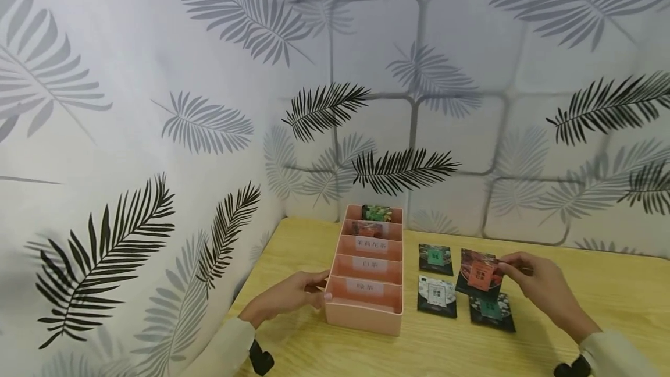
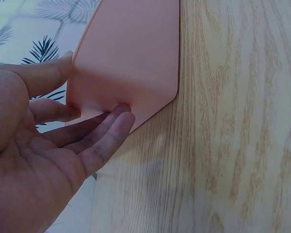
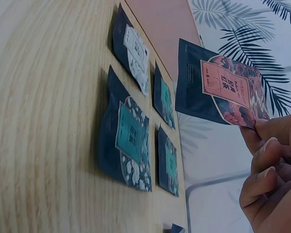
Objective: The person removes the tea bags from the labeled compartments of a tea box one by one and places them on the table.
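My right hand (image 1: 544, 287) pinches one edge of a dark tea packet (image 1: 478, 275) with a red label, holding it above the table. In the right wrist view, thumb and fingertips grip its floral end. Below and left of it lie a green-labelled packet (image 1: 435, 259), a white-labelled packet (image 1: 437, 295) and another green-labelled packet (image 1: 492, 311), partly covered in the head view. My left hand (image 1: 288, 297) holds the near left corner of a pink divided box (image 1: 363, 320). Its thumb is at the rim and its fingers at the outer wall in the left wrist view.
A green packet (image 1: 377, 213) stands in the box's rearmost compartment, and a red packet (image 1: 366, 229) in the one before it. White labels (image 1: 370, 244) mark the dividers. The wooden table (image 1: 617, 295) meets a leaf-patterned wall (image 1: 460, 138) behind and at left.
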Demonstrator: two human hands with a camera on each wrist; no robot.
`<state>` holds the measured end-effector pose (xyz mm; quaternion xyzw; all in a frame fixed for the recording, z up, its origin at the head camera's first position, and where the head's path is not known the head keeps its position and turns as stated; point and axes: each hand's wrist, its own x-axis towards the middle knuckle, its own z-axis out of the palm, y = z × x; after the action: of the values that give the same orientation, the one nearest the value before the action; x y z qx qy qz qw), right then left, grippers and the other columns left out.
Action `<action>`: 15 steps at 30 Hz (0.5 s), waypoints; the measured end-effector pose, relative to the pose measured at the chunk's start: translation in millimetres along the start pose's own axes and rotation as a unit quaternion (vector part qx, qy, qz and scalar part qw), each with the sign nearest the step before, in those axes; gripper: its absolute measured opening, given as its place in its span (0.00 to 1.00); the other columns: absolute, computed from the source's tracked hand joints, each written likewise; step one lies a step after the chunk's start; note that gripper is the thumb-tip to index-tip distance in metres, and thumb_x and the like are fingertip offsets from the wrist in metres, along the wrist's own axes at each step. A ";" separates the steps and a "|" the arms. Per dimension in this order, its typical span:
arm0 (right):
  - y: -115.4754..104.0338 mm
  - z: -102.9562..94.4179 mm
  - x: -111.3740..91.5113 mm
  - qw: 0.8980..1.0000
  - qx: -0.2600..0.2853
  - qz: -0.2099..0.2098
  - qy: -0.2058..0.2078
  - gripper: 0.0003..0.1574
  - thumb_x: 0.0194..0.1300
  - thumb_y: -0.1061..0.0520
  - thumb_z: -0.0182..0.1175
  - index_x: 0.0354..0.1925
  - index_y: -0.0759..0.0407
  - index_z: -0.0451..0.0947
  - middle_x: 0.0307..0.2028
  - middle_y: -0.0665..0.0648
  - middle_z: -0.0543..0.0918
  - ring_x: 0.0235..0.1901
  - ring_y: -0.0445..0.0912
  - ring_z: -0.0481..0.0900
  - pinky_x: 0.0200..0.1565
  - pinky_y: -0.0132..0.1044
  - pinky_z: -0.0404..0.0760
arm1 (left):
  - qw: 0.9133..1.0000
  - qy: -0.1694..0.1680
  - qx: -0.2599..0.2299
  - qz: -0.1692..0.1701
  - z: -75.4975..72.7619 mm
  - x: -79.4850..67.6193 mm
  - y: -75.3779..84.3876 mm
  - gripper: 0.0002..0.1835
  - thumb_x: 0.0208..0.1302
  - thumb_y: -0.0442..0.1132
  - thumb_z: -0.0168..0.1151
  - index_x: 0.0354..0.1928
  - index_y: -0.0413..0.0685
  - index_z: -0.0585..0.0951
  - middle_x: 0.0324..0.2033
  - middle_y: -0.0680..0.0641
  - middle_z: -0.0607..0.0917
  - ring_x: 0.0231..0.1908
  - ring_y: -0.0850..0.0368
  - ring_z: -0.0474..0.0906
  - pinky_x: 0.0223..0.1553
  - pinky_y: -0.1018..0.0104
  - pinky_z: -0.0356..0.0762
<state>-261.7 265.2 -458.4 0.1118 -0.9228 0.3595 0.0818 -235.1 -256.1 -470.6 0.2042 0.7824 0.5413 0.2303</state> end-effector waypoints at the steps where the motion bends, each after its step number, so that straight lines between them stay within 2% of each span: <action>1: 1.5 -1.0 -1.5 1.000 -0.003 0.000 -0.002 0.22 0.78 0.43 0.58 0.52 0.59 0.84 0.45 0.59 0.88 0.46 0.59 0.86 0.32 0.43 0.82 | 1.000 0.001 0.000 -0.001 0.7 -0.4 -0.5 0.37 0.77 0.43 0.60 0.81 0.43 0.56 0.68 0.41 0.76 0.58 0.52 0.80 0.56 0.52 0.80; 4: 7.0 -4.0 -4.5 1.000 -0.013 0.001 -0.003 0.23 0.78 0.42 0.57 0.52 0.60 0.84 0.47 0.62 0.87 0.47 0.61 0.85 0.33 0.42 0.83 | 1.000 0.004 0.003 -0.001 2.0 -1.4 -1.0 0.36 0.78 0.42 0.60 0.80 0.44 0.57 0.67 0.41 0.76 0.57 0.52 0.80 0.55 0.51 0.80; 9: 16.9 -9.3 -10.6 1.000 -0.020 0.005 0.003 0.28 0.79 0.41 0.55 0.53 0.63 0.84 0.55 0.71 0.82 0.47 0.63 0.85 0.27 0.39 0.80 | 1.000 0.000 0.007 0.006 2.3 0.0 -0.1 0.37 0.78 0.42 0.60 0.80 0.42 0.56 0.68 0.41 0.75 0.58 0.53 0.79 0.55 0.54 0.80; 11: 19.5 -11.3 -13.4 1.000 -0.018 0.011 0.003 0.29 0.79 0.40 0.55 0.55 0.63 0.83 0.54 0.71 0.83 0.46 0.63 0.86 0.24 0.39 0.77 | 1.000 -0.002 0.006 0.007 2.0 0.5 0.1 0.37 0.78 0.43 0.60 0.80 0.42 0.56 0.69 0.41 0.74 0.59 0.52 0.79 0.55 0.55 0.80; 15: 21.5 -15.2 -17.1 1.000 -0.012 0.025 -0.002 0.32 0.79 0.38 0.54 0.57 0.65 0.82 0.46 0.65 0.87 0.42 0.59 0.86 0.23 0.40 0.75 | 1.000 -0.002 0.004 0.000 1.6 -1.0 -0.3 0.37 0.78 0.44 0.60 0.80 0.42 0.56 0.70 0.41 0.73 0.60 0.52 0.79 0.56 0.55 0.80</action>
<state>-249.8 293.6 -465.2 0.0881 -0.9298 0.3500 0.0720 -233.4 -255.5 -471.3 0.2060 0.7843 0.5378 0.2306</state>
